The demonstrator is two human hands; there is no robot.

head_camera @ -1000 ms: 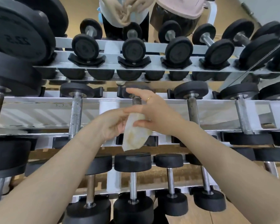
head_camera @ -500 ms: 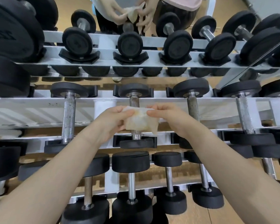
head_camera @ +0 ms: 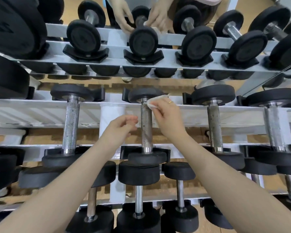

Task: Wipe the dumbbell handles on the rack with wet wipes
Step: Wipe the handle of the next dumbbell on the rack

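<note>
The right hand [head_camera: 166,118] pinches the wet wipe [head_camera: 155,102] against the centre dumbbell handle [head_camera: 146,126], at that handle's 12 o'clock end. The left hand [head_camera: 120,128] hovers at 9 o'clock, fingers loosely curled, empty. Risk: the small pinch may let the wipe slip on the knurling.

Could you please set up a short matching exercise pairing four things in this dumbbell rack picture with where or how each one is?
Things:
1. wet wipe
2. left hand
3. right hand
4. middle handle

States:
A. holds nothing, just left of the handle
B. knurled metal, between both hands
C. pressed at the handle's top end
D. pinches the wipe, wears a ring

Pairs: 1-C, 2-A, 3-D, 4-B
</note>
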